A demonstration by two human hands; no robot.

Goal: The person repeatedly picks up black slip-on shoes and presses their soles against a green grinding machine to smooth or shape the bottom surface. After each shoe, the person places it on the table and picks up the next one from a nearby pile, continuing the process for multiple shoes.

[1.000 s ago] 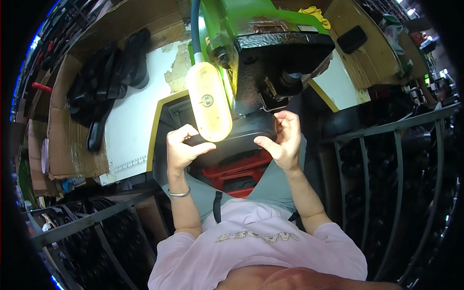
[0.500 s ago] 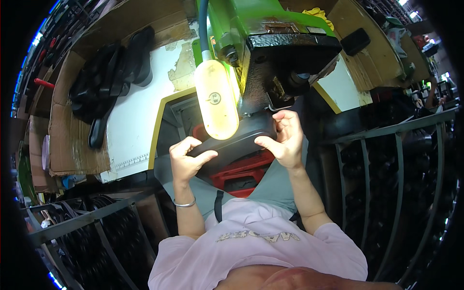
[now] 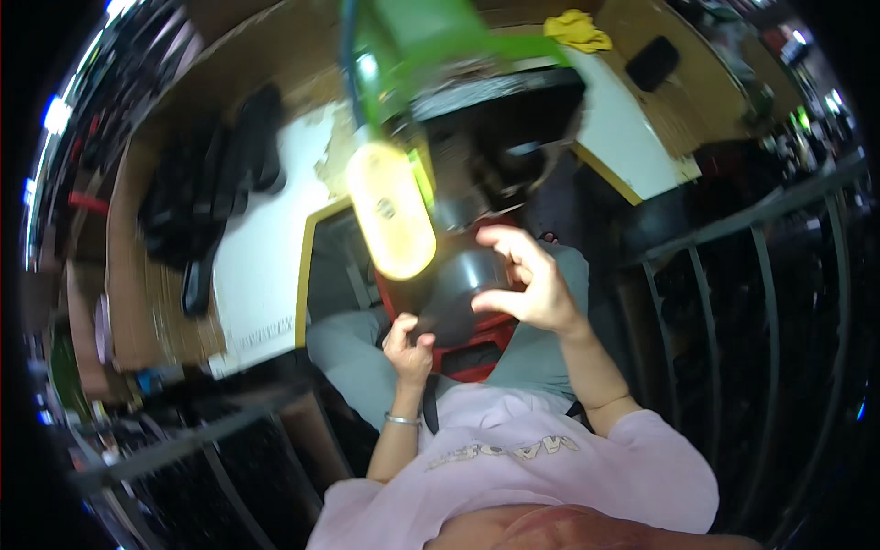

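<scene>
Black piece (image 3: 460,291) between both hands (image 3: 541,291), near yellow lamp (image 3: 390,211)

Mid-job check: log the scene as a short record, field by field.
Left hand: fingers closed on the near end of a black sole-like piece; left hand
Right hand: right hand grips the far, right-hand end
Piece: slanted between both hands; blurred, detail unclear
Machine: green-and-black machine, beyond the hands
Light: oblong yellow lamp, lit, left of the machine head
Left side: black pieces heaped in a cardboard box
Far right: yellow cloth
Below: red plastic stool, partly hidden
</scene>
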